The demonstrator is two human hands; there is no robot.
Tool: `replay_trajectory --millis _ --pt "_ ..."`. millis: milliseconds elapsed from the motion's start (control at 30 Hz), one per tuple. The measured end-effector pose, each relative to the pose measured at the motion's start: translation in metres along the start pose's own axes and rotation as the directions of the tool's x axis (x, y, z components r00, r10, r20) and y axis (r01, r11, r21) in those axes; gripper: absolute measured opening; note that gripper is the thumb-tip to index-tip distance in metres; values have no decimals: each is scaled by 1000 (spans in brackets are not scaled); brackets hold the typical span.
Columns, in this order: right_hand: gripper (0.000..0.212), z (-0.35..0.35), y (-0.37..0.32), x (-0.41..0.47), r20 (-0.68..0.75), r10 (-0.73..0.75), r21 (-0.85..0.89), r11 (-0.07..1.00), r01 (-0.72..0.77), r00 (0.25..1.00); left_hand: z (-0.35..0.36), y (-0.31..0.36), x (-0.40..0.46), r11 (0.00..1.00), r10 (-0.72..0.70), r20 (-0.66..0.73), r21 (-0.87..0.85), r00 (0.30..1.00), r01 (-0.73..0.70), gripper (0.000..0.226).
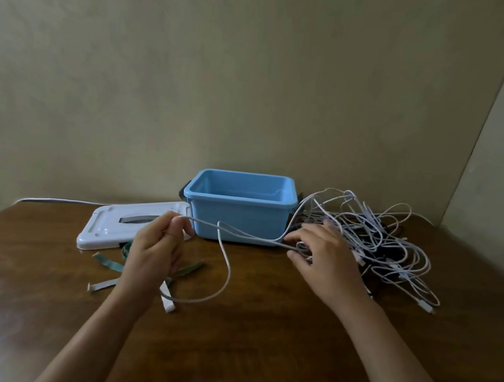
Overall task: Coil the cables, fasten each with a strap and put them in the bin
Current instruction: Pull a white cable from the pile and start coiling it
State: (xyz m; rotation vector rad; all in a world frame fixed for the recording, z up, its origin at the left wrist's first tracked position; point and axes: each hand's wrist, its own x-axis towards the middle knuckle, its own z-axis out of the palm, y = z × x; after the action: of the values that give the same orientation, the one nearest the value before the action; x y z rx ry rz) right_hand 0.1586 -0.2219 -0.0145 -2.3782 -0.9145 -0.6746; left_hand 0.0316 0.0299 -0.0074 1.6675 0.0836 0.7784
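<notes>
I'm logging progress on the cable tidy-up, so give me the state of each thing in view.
bin: open, no cables seen inside
lid: off, flat beside bin
cable pile: tangled, loose
white cable: uncoiled
straps: unused, on table
left hand: pinches white cable
right hand: on the cable pile

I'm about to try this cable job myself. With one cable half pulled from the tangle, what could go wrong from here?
1. The left hand pinches a white cable that runs into the cable pile under the right hand; pulling may tighten knots or drag the whole pile.
2. The cable passes right by the blue bin; a tug might shift it.
3. Its slack loop lies over the straps and could sweep them away.
</notes>
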Motion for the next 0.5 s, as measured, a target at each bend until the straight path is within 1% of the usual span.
replay_trajectory --millis 100,167,267,333,367,433,500 --pt "21 3 14 1 0 47 13 999 -47 999 -9 -6 6 998 -34 -2 -51 999 33 33" --pt "14 4 19 1 2 56 59 997 -56 998 -14 -7 6 999 -33 -6 -28 999 33 33" --pt "13 4 17 1 -52 45 105 994 -40 998 -15 -2 4 994 -25 35 109 999 21 29" --pt "13 6 8 2 -121 -4 83 996 14 993 -10 0 1 978 -78 77 197 994 61 21" --pt "13 7 3 2 -150 -36 57 997 45 988 -7 2 -1 970 -102 98 231 990 77 23" --pt "15 12 -11 3 -173 -85 44 995 94 981 -1 4 -5 959 -80 159 283 984 32 39" --pt "15 17 -23 0 -136 -116 124 983 133 984 8 6 -9 933 -11 236 351 972 -74 46"
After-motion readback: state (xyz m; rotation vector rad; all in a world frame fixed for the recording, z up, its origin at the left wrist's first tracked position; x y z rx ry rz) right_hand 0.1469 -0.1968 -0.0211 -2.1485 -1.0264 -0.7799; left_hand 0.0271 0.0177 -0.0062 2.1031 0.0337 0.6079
